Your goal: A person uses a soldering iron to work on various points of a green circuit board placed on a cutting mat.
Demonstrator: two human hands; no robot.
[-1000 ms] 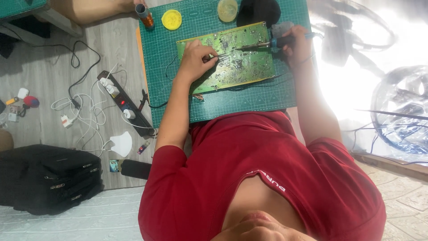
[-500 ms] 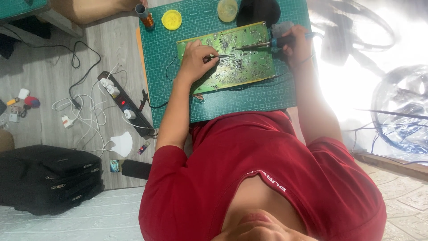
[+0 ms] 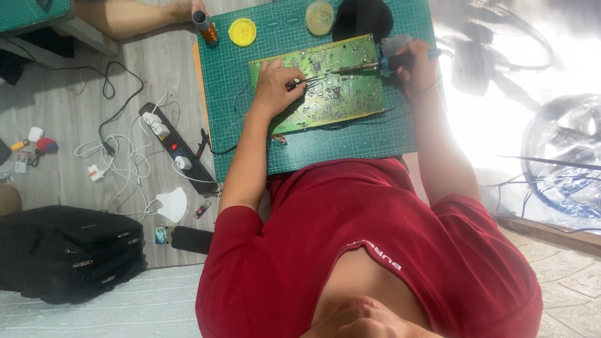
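— On the floor, what is the biggest thing?

— A green cutting mat (image 3: 313, 150). Off its left edge, well apart, a black bag (image 3: 62, 250) lies on the floor, a bit smaller.

— And on the mat?

— A green circuit board (image 3: 338, 100) lies flat in the middle of the mat, a little tilted, and takes up much of its far half. Between the mat's left edge and the bag there is a black power strip (image 3: 175, 147) with white plugs and cables.

— Where are the hands?

— Both are at the board. The left hand (image 3: 272, 87) rests on the board's left part. The right hand (image 3: 416, 69) is just beside the board's right edge.

— What do they hold?

— The grip of the right hand is closed around a soldering iron (image 3: 369, 65); its tip points left, over the board. The grip of the left hand pinches thin tweezers (image 3: 310, 81), and their points are near the iron's tip, at the middle of the board.

— Any small things?

— Near the mat's far edge there are a round tin (image 3: 320, 17) and a yellow lid (image 3: 242, 31). At the far left corner, another person's hand touches a small bottle (image 3: 205, 26).
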